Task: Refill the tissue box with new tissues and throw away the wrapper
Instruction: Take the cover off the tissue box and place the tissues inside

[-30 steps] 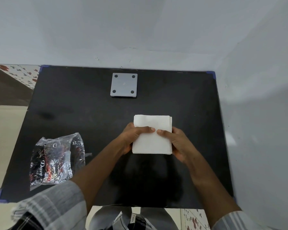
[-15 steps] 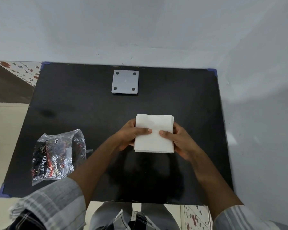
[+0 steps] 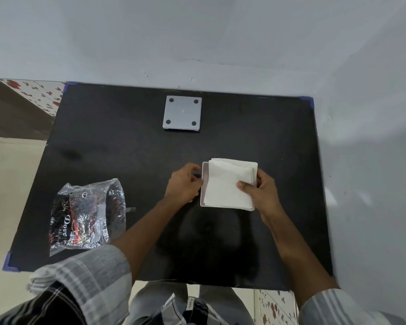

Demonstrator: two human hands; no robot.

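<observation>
A white stack of tissues [image 3: 227,181] lies in a pale pink tissue box [image 3: 204,181] in the middle of the black table [image 3: 117,141]. Only the box's left and front rim shows beside the stack. My right hand [image 3: 261,194] grips the stack at its right side, thumb on top. My left hand [image 3: 185,184] rests against the box's left wall, fingers curled on its rim. The empty clear wrapper [image 3: 87,209] with black and red print lies crumpled at the table's front left.
A grey square lid [image 3: 182,116] with a dark dot at each corner lies flat near the table's back edge. Light walls close in behind and on the right. Floor shows to the left.
My left hand has let go of the tissues and moved to the box's left side. The stack has shifted right, uncovering the box's pink rim.
</observation>
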